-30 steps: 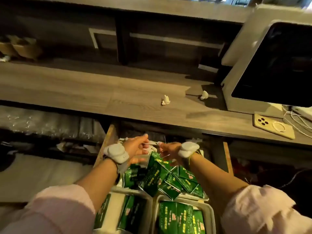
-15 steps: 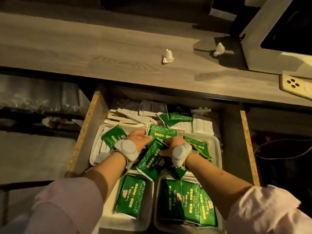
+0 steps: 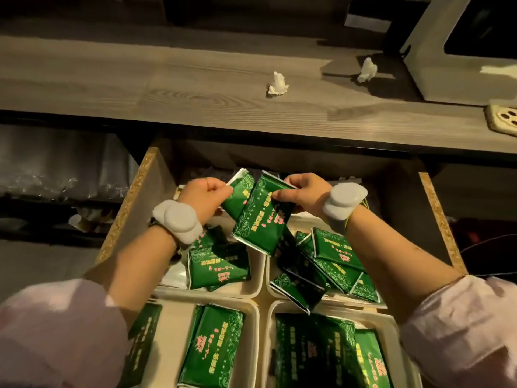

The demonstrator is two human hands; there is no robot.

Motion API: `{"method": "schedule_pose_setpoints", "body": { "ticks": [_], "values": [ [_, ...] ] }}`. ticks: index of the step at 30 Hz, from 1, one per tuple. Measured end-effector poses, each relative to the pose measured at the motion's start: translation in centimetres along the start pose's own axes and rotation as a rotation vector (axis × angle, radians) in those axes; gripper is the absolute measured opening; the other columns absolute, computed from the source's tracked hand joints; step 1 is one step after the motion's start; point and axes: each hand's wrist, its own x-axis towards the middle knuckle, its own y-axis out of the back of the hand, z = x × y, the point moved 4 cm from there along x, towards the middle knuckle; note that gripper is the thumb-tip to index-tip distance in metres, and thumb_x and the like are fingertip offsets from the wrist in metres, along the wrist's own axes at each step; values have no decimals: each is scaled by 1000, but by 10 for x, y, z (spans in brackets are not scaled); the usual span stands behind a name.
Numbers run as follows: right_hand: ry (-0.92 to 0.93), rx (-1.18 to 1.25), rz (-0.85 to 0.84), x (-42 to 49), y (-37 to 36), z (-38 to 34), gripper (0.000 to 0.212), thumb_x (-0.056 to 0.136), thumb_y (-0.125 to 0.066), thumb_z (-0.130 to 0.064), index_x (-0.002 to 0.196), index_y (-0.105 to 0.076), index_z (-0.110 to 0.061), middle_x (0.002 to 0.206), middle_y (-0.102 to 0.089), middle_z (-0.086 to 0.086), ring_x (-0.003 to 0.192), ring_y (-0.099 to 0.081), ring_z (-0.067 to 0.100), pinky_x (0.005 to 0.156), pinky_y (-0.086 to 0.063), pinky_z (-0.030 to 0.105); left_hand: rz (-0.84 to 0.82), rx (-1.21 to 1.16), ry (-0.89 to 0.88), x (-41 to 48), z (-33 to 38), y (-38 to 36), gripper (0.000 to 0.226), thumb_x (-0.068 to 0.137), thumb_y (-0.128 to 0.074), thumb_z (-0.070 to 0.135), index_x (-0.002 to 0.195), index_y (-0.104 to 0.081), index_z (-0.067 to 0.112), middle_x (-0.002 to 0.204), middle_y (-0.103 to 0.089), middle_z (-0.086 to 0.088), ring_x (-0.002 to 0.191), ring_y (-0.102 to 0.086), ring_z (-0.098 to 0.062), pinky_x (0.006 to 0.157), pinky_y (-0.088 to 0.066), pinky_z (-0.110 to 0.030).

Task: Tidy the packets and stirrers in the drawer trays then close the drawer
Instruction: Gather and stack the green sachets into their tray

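Note:
The wooden drawer (image 3: 145, 186) stands open under the counter, filled with cream trays (image 3: 257, 264) of green packets. My left hand (image 3: 202, 196) grips one green packet (image 3: 237, 196) by its upper edge. My right hand (image 3: 303, 194) pinches a second, larger green packet (image 3: 263, 222) that hangs tilted above the trays. Both packets overlap in the air between my hands. More green packets lie loose in the back right tray (image 3: 335, 261), the back left tray (image 3: 218, 264) and the two front trays (image 3: 215, 345). The stirrers are hidden behind my hands.
The grey wooden counter (image 3: 140, 88) runs across above the drawer, with two crumpled white paper scraps (image 3: 277, 85) on it. A white appliance (image 3: 436, 51) and a phone (image 3: 503, 121) sit at the right. Plastic-wrapped stock (image 3: 61, 163) fills the shelf to the left.
Both hands have come up out of the back trays, each lifting a green packet. The view has moved closer to the drawer.

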Motion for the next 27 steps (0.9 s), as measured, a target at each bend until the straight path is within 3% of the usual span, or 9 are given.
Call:
{"method": "schedule_pose_setpoints", "body": {
  "ticks": [4, 8, 11, 13, 15, 17, 23, 25, 27],
  "values": [
    [19, 126, 13, 7, -11, -6, 17, 85, -65, -15, 72, -55, -13, 69, -61, 9, 63, -62, 24, 73, -57, 46, 41, -217, 19, 9, 3, -5, 22, 88, -59, 26, 67, -63, 18, 48, -60, 6, 43, -56, -5, 40, -47, -19],
    [94, 46, 74, 1, -11, -16, 18, 84, -65, -14, 72, -51, -13, 68, -61, 11, 54, -63, 22, 47, -58, 36, 107, -141, -102, 11, 12, -5, 26, 86, -60, 34, 64, -60, 20, 55, -59, 3, 49, -55, -13, 39, -48, -23],
    [119, 10, 177, -15, -2, -25, 18, 85, -64, -15, 73, -51, -15, 70, -63, 8, 58, -65, 19, 43, -58, 34, 216, -71, -214, 1, 20, 3, 26, 84, -61, 37, 64, -58, 20, 62, -60, -1, 52, -57, -19, 38, -50, -25],
    [151, -85, 270, -28, 8, -35, 10, 84, -65, -22, 82, -57, -16, 77, -66, 6, 66, -67, 21, 54, -61, 36, 307, -31, -280, -8, 26, 10, 24, 83, -61, 36, 67, -59, 19, 67, -61, -4, 59, -59, -24, 47, -50, -28],
    [159, -328, 371, -50, 11, -45, 35, 82, -67, -32, 113, -61, -18, 98, -67, 4, 90, -67, 25, 77, -57, 33, 387, 72, -348, -29, 29, 17, 21, 84, -61, 33, 72, -60, 16, 65, -59, -1, 66, -57, -21, 57, -42, -26],
    [184, -469, 452, -71, 3, -60, 53, 81, -67, -33, 130, -55, -15, 112, -65, 5, 104, -63, 26, 81, -48, 26, 447, 142, -415, -55, 33, 26, 19, 84, -62, 30, 75, -60, 14, 60, -53, 6, 67, -54, -17, 59, -34, -22],
    [244, -169, 365, -94, -65, -79, 31, 80, -65, -34, 100, -71, -12, 82, -70, 6, 78, -67, 24, 71, -55, 33, 408, 48, -412, -97, 32, 40, 20, 86, -59, 30, 79, -62, 12, 60, -54, 3, 52, -47, -9, 39, -34, -2],
    [228, 13, 276, -91, -89, -71, 24, 80, -65, -35, 90, -72, -15, 82, -72, 7, 77, -68, 25, 70, -56, 32, 342, -88, -308, -96, 25, 37, 23, 88, -57, 29, 74, -59, 11, 70, -57, -6, 54, -51, -16, 53, -51, -14],
    [177, 79, 267, -85, -103, -66, 31, 80, -64, -41, 91, -71, -14, 95, -72, 11, 91, -68, 30, 86, -56, 39, 276, -145, -201, -92, 14, 33, 29, 89, -54, 33, 65, -52, 17, 79, -58, -9, 52, -52, -16, 47, -48, -19]
  ]
}}
